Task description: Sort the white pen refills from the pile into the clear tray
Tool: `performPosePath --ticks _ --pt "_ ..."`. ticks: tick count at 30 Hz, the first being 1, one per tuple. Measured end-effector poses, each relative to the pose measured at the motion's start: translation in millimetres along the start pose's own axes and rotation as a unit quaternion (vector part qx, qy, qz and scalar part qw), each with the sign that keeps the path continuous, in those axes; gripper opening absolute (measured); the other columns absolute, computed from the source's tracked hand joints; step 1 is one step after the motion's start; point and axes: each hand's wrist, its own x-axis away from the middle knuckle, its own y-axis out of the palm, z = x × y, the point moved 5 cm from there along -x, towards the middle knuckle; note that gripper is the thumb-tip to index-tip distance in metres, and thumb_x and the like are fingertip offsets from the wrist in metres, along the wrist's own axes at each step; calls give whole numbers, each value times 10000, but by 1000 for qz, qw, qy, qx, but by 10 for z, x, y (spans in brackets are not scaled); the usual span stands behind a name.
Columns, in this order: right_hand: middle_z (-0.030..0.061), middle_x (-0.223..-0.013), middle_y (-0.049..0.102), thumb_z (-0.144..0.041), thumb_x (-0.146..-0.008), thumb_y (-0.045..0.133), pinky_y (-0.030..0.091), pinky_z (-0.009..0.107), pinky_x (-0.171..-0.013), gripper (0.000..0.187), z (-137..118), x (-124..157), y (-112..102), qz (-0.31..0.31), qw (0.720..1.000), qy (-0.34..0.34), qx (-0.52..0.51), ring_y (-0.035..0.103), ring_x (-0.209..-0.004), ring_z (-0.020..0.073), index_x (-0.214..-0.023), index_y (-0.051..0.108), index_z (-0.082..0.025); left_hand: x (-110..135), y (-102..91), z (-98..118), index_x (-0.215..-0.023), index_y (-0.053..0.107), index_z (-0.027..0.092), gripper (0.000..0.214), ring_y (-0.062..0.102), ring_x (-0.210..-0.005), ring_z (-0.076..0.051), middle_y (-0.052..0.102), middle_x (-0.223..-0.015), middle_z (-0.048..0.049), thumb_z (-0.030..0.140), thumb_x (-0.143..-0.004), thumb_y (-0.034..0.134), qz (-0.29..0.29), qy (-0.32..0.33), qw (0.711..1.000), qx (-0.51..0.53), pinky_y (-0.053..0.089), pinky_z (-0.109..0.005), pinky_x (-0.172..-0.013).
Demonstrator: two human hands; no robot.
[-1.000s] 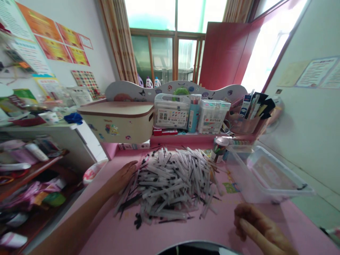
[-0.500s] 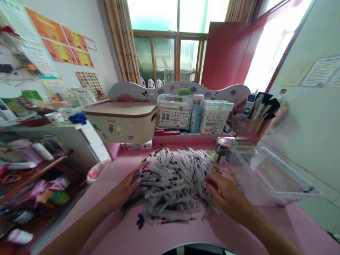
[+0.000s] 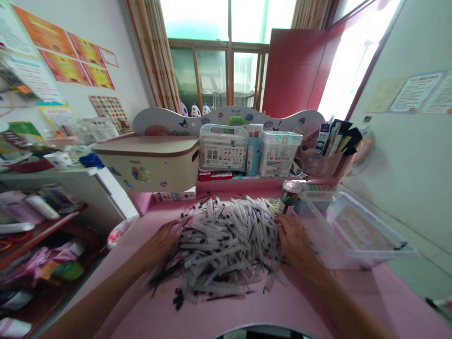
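Observation:
A large heap of thin translucent whitish tubes (image 3: pixel 226 245), mixed with small black caps and thin black sticks, lies on the pink desk (image 3: pixel 141 301). At its left edge rests my left hand (image 3: pixel 163 243), fingers stretched out and touching the outer pieces. My right hand (image 3: pixel 294 239) lies along the right edge of the heap, fingers extended and pointing away from me. Neither hand appears to grip a piece. A few black caps (image 3: pixel 178 298) sit loose at the near left of the heap. The exact kind of the tubes cannot be made out.
Right of the heap stands a clear plastic bin (image 3: pixel 356 240), with a jar of pens (image 3: pixel 289 197) behind my right hand. Along the back shelf are a lidded beige box (image 3: pixel 151 165), marker cases (image 3: pixel 224 150) and a pen holder (image 3: pixel 323 162). A dark rounded object (image 3: pixel 264 332) shows at the bottom edge.
My right hand has moved forward along the heap's right side, its fingers straightening. My left hand has shifted slightly forward along the left edge. The whole view has swung a little.

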Motion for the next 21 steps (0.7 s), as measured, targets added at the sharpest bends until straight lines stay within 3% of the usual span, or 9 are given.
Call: performPosePath --ticks 4,10,15,18,21 --pt "153 -1170 653 -190 -922 371 425 456 -1036 341 121 16 53 16 1000 8 21 579 -1128 276 -1127 638 -136 -45 7 -34 -1298 587 108 706 564 -1259 -330 638 -1319 -158 618 -859 374 6 -8 1000 3 427 -443 -1077" --pt "178 -1182 642 -178 -921 361 438 460 -1043 357 220 -18 137 7 999 17 33 576 -1144 279 -1108 658 -109 -57 -17 -31 -1325 545 58 740 535 -1294 -322 595 -1366 -194 600 -862 348 0 -18 999 -27 399 -442 -1102" --pt "181 -1171 634 -202 -913 376 421 494 -1064 348 319 -48 163 33 998 35 37 567 -1142 294 -1092 664 -121 -237 -147 393 -1304 557 110 569 543 -1269 -310 612 -1340 -163 458 -912 335 29 89 994 -56 369 -469 -1117" --pt "180 -1185 622 -218 -918 370 421 499 -1069 351 344 -43 161 40 998 38 21 555 -1158 294 -1096 658 -124 -567 -84 710 -1310 557 151 475 520 -1296 -266 591 -1378 -122 342 -955 306 -10 135 989 -59 370 -407 -1125" --pt "175 -1188 616 -229 -920 380 423 507 -1064 340 337 -28 156 50 998 35 11 552 -1161 293 -1092 657 -132 -1020 101 905 -1242 604 188 367 582 -1203 -218 643 -1283 -76 287 -987 360 -45 141 987 -69 443 -357 -1059"
